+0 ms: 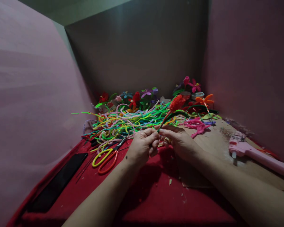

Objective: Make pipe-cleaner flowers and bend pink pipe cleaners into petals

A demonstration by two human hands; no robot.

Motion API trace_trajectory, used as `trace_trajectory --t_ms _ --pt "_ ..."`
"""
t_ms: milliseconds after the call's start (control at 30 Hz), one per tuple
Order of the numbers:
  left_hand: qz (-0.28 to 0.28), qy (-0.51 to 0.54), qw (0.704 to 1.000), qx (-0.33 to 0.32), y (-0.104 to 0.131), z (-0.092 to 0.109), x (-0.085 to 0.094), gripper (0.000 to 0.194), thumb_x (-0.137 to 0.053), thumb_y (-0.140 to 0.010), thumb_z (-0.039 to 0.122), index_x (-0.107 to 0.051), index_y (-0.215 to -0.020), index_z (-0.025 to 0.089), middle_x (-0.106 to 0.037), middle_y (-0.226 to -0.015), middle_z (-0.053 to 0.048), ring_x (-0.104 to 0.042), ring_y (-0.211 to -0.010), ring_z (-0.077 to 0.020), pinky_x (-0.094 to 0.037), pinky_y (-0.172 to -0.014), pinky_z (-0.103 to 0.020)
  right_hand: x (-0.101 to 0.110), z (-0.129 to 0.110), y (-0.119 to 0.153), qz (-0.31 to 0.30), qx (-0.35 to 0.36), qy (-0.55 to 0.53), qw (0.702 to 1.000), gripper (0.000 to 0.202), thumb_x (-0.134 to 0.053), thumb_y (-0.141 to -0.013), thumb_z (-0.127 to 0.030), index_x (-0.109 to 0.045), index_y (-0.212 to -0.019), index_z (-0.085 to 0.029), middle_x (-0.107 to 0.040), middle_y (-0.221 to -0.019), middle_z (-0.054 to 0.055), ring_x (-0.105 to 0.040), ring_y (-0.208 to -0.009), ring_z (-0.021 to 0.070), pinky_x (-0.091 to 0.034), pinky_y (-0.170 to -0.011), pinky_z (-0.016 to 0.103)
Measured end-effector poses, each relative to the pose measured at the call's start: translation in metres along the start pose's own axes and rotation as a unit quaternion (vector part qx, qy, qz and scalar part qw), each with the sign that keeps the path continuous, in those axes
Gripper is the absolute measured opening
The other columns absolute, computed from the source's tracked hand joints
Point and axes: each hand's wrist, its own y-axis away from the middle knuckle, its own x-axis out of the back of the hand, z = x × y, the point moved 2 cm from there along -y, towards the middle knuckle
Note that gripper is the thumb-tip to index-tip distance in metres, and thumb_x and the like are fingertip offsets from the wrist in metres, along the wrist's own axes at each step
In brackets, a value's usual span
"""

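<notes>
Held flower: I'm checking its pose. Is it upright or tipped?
Tipped right, bloom uppermost: from the red bloom, the stem slopes down to the left hand and right hand.

The left hand (pixel 143 143) and right hand (pixel 180 140) are both bare, and so are the left forearm (pixel 109 189) and right forearm (pixel 229 178), uncovered right down to the picture's lower edge. Near the left wrist sits one small, roundish dark spot (pixel 126 157). Each forearm broadens smoothly away from a narrower wrist. A tiny yellowish glint (pixel 166 139) shows among the right fingers, too blurred to tell whether it is a ring.
</notes>
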Motion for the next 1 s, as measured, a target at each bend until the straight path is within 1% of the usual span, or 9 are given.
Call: trace_trajectory --t_ms 333,433,533,600,667,733,800,867,1000 --pt "-0.136 0.102 0.980 0.103 -0.003 -0.002 0.008 0.010 -0.053 -0.080 0.023 -0.053 -0.084 0.014 -0.041 -0.047 0.009 -0.013 -0.027 0.0005 -0.024 -0.027 -0.012 -0.003 0.001 -0.001 -0.083 -0.021 -0.073 0.994 0.012 -0.064 -0.072 -0.030 -0.066 -0.078 -0.019 -0.061 -0.070 0.002 -0.054 -0.061 0.0121 -0.042 -0.061 0.027" --pt "-0.117 0.020 0.990 0.072 -0.003 -0.001 0.005 0.015 -0.050 -0.082 0.028 -0.052 -0.077 0.014 -0.040 -0.045 0.008 -0.019 -0.028 -0.0005 -0.024 -0.029 -0.013 -0.006 0.000 0.001 -0.078 -0.032 -0.081 0.993 0.016 -0.064 -0.072 -0.032 -0.066 -0.081 -0.019 -0.064 -0.070 0.003 -0.057 -0.062 0.0150 -0.044 -0.062 0.030" --pt "-0.016 -0.168 0.985 -0.016 -0.003 -0.002 0.004 0.019 -0.047 -0.083 0.031 -0.051 -0.075 0.015 -0.046 -0.049 0.005 -0.033 -0.032 -0.0042 -0.028 -0.034 -0.016 -0.007 0.000 0.003 -0.066 -0.040 -0.077 0.994 0.021 -0.064 -0.071 -0.035 -0.066 -0.080 -0.016 -0.063 -0.068 0.004 -0.057 -0.059 0.0157 -0.044 -0.059 0.030" --pt "0.073 -0.327 0.935 -0.111 -0.002 -0.004 0.004 0.018 -0.049 -0.082 0.033 -0.052 -0.076 0.016 -0.050 -0.055 0.002 -0.042 -0.040 -0.0071 -0.031 -0.040 -0.018 -0.005 0.001 0.003 -0.035 -0.026 -0.065 0.997 0.021 -0.066 -0.069 -0.034 -0.066 -0.078 -0.016 -0.064 -0.071 0.004 -0.057 -0.061 0.0152 -0.043 -0.058 0.029" --pt "0.131 -0.464 0.853 -0.198 0.001 -0.007 0.005 0.014 -0.050 -0.081 0.031 -0.053 -0.077 0.018 -0.052 -0.059 0.001 -0.047 -0.048 -0.0092 -0.034 -0.047 -0.020 -0.002 0.003 0.003 -0.010 -0.017 -0.056 0.998 0.019 -0.068 -0.068 -0.032 -0.066 -0.077 -0.016 -0.063 -0.075 0.003 -0.056 -0.065 0.0148 -0.043 -0.058 0.027" --pt "0.140 -0.550 0.786 -0.245 0.002 -0.010 0.005 0.010 -0.048 -0.082 0.025 -0.054 -0.079 0.018 -0.054 -0.061 0.000 -0.047 -0.051 -0.0103 -0.033 -0.051 -0.021 0.000 0.005 0.002 0.000 -0.018 -0.045 0.999 0.018 -0.068 -0.068 -0.032 -0.066 -0.075 -0.016 -0.063 -0.074 0.003 -0.056 -0.065 0.0142 -0.042 -0.057 0.026" --pt "0.130 -0.574 0.766 -0.258 0.003 -0.012 0.006 0.013 -0.043 -0.084 0.020 -0.055 -0.082 0.019 -0.054 -0.061 0.001 -0.046 -0.051 -0.0100 -0.033 -0.052 -0.021 0.001 0.006 0.002 0.008 -0.017 -0.021 1.000 0.019 -0.067 -0.069 -0.033 -0.066 -0.075 -0.016 -0.062 -0.072 0.003 -0.055 -0.063 0.0139 -0.040 -0.056 0.026" --pt "0.125 -0.554 0.784 -0.252 0.002 -0.011 0.006 0.014 -0.042 -0.084 0.019 -0.055 -0.079 0.019 -0.053 -0.060 0.002 -0.045 -0.050 -0.0089 -0.033 -0.052 -0.020 0.002 0.006 0.002 0.012 -0.015 -0.001 1.000 0.021 -0.066 -0.070 -0.035 -0.067 -0.078 -0.016 -0.063 -0.070 0.003 -0.054 -0.061 0.0138 -0.039 -0.054 0.026" --pt "0.109 -0.421 0.880 -0.193 0.000 -0.006 0.004 0.018 -0.043 -0.084 0.024 -0.050 -0.068 0.018 -0.046 -0.051 0.006 -0.040 -0.041 -0.0056 -0.032 -0.044 -0.018 -0.001 0.005 0.002 -0.021 -0.019 -0.016 0.999 0.023 -0.062 -0.073 -0.035 -0.068 -0.087 -0.018 -0.065 -0.076 0.004 -0.053 -0.062 0.0141 -0.041 -0.056 0.027"
